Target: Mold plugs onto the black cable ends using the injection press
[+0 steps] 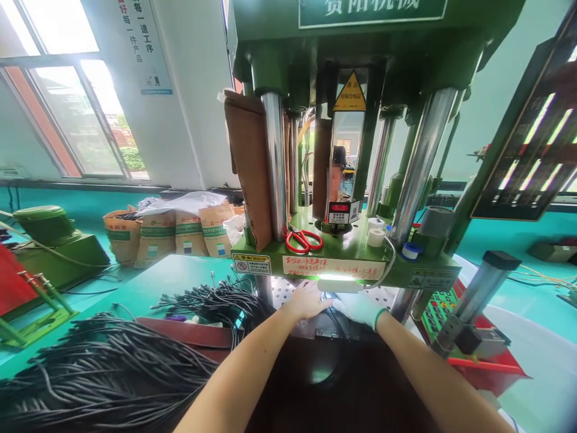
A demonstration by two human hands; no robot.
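Note:
My left hand (309, 300), bare, reaches in under the green press (419, 267), its fingers closed at the ends of several black cables (338, 325). Opposite it, my right hand (358, 308) wears a white glove with a green cuff and closes on the same cable ends. The two hands nearly touch; their fingertips are partly hidden and blurred. The cables hang down toward me over a dark metal block (322, 332). Just above my hands, a small white lamp (340, 285) shines at the press's lower edge.
Red-handled scissors (303, 242), tape rolls (375, 236) and a cardboard sheet (247, 168) are on the press. Heaps of black cables (112, 376) cover the left table. A red tray (491, 367) and a metal cylinder (480, 294) stand right. Paper sacks (155, 234) line the wall.

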